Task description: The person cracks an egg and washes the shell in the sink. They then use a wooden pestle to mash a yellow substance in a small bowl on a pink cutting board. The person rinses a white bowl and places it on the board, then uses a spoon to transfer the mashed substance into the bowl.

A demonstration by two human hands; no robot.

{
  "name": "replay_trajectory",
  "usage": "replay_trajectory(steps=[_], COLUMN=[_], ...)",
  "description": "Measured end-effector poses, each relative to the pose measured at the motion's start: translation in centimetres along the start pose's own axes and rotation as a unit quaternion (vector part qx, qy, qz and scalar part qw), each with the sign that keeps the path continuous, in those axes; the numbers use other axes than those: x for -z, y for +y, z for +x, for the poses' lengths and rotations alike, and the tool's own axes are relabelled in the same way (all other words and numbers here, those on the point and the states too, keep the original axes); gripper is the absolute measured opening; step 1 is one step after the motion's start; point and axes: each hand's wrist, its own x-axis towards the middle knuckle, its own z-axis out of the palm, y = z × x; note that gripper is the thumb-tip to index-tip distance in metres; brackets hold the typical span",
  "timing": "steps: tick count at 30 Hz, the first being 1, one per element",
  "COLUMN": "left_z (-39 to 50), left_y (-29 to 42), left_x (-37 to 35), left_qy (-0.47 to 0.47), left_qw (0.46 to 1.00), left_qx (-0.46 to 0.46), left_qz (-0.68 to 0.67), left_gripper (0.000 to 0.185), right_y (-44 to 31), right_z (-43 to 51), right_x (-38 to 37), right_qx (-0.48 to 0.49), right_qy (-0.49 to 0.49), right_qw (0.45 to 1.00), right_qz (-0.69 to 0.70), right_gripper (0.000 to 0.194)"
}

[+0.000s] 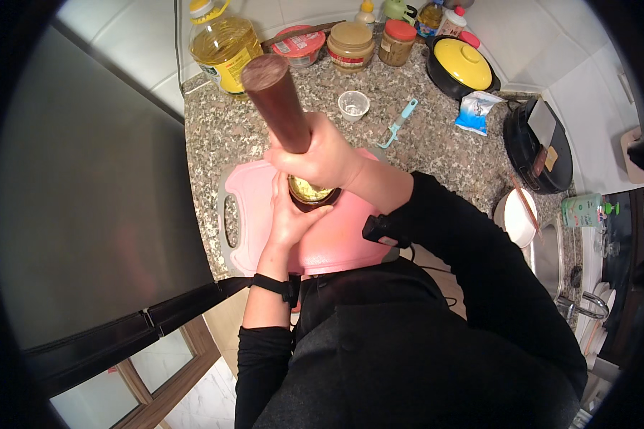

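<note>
My right hand (324, 153) is closed round a thick dark-brown wooden pestle or rolling pin (279, 102), held steeply with its flat top toward the camera. Its lower end is hidden behind that hand. Below it, my left hand (292, 214) steadies the side of a dark round container (312, 206), thumb along the near rim and fingers along the left. Yellow-green material (307, 190) shows inside the container; I cannot tell exactly what it is. The container stands on a pink cutting board (343, 241) with grey edges.
Behind the board on the granite counter (424, 145) are a small clear cup (353, 105), a light-blue peeler (402, 120), jars, an oil jug (225, 48), a yellow-lidded black pot (463, 63) and a blue-white packet (476, 112). A white bowl (518, 220) with chopsticks stands right, by the sink.
</note>
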Motion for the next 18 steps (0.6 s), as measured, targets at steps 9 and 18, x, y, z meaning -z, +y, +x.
replay_trajectory(steps=[9, 18], left_z=[0.1, 0.1], left_y=[0.1, 1.5], left_x=[1.3, 1.0], left_qy=[-0.052, -0.077], left_qw=[0.994, 0.975], left_qx=[0.037, 0.113], left_qz=[-0.091, -0.173], left_gripper=[0.116, 0.113], right_y=[-0.6, 1.1], right_z=[1.1, -0.2], right_x=[3.8, 3.5], right_qx=[0.033, 0.089], right_qy=[-0.047, 0.003], right_qw=[0.980, 0.991], right_qz=[0.190, 0.102], right_gripper=[0.018, 0.019])
